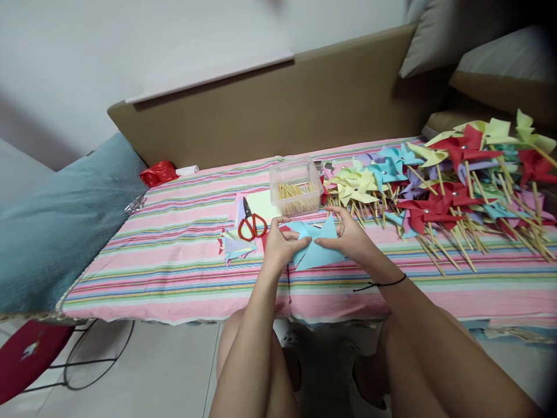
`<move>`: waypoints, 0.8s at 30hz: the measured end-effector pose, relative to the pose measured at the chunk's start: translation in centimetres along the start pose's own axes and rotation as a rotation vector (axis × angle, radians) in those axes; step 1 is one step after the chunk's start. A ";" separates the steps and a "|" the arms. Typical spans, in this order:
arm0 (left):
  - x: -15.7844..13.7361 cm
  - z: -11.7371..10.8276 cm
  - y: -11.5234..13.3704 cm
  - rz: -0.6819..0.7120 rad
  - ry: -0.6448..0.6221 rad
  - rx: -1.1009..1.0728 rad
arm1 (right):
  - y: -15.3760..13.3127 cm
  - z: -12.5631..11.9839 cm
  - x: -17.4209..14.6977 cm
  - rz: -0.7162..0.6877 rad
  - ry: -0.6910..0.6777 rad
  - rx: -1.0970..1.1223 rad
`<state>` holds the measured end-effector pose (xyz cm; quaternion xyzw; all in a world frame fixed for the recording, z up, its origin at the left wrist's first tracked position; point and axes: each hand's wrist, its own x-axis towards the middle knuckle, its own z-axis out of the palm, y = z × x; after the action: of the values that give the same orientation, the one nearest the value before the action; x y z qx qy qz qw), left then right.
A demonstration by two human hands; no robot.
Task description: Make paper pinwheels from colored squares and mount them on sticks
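Note:
Between my two hands is a light blue paper pinwheel blank (319, 256), with some of its corners bent in toward the centre. My left hand (281, 244) grips its left side, the thumb pressed near the middle. My right hand (348, 235) pinches the right side, its thumb also close to the centre. Just left of my left hand lie red-handled scissors (252, 225) on sheets of pale paper (263, 204). Beyond my hands stands a clear plastic box (296, 174) with wooden sticks (300, 200) inside. Part of a red paper (270, 238) shows behind my left hand.
Many finished pinwheels (429, 209) on sticks are heaped at the right. Paper scraps (237, 245) lie left of my hands on the striped cloth (174, 255). A red plastic bag (159, 173) sits at the back left, and a red stool (32, 354) stands below.

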<state>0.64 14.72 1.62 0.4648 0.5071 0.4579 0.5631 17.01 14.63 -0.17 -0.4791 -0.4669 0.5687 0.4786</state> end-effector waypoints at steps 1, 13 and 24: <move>0.0 0.0 0.0 0.002 0.018 -0.008 | -0.2 0.0 0.0 0.004 0.005 0.014; 1.4 -0.5 -0.2 0.102 0.520 -0.483 | -0.7 -0.4 -0.7 -0.246 -0.185 0.010; 0.4 1.4 0.0 0.156 0.494 -0.512 | 0.5 3.1 -0.3 -0.187 -0.002 0.236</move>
<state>2.02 15.03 1.63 0.2213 0.4596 0.7103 0.4850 13.96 14.06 -0.28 -0.3736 -0.4399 0.5730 0.5818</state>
